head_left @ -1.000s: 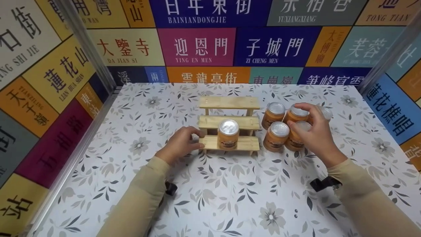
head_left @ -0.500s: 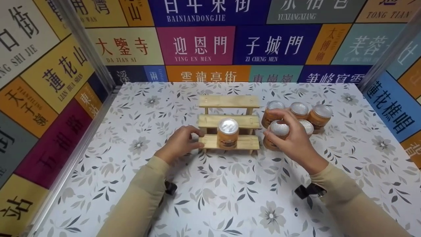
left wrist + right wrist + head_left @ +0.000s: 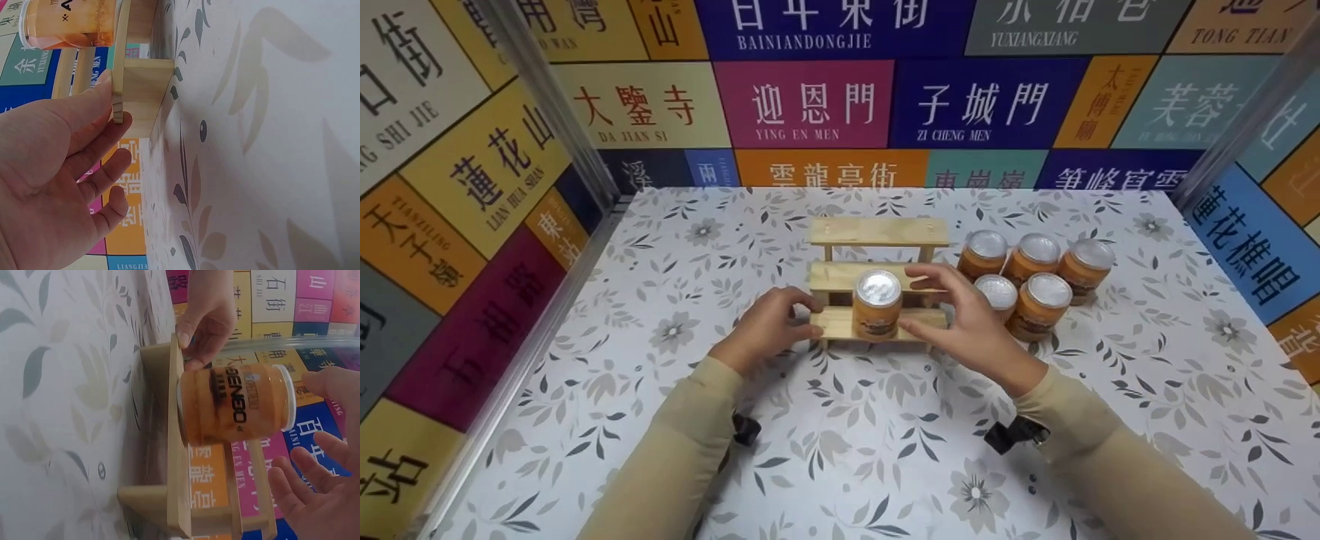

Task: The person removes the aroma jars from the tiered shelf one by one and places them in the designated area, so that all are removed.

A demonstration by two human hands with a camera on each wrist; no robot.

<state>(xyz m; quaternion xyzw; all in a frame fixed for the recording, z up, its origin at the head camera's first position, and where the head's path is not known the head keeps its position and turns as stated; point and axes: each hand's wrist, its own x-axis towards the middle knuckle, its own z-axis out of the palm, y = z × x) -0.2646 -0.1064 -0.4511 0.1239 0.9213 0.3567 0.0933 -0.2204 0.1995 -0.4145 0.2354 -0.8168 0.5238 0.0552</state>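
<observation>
A three-step wooden display stand stands on the table. On its lowest step sits an upright clear can with orange contents and a silver lid. My left hand pinches the left end of that step; the left wrist view shows the thumb above the board and a finger below it. To the right of the can is my right hand, thumb and fingers apart. In the right wrist view its fingers hover near the can's lid end, with a gap between them and the can.
Several similar cans stand grouped in two rows right of the stand; my right hand partly hides one. A floral cloth covers the table. Panels with coloured lettering rise behind and at both sides.
My right hand has moved left from the grouped cans to beside the can on the stand, with nothing in it. The left hand keeps its hold on the step.
</observation>
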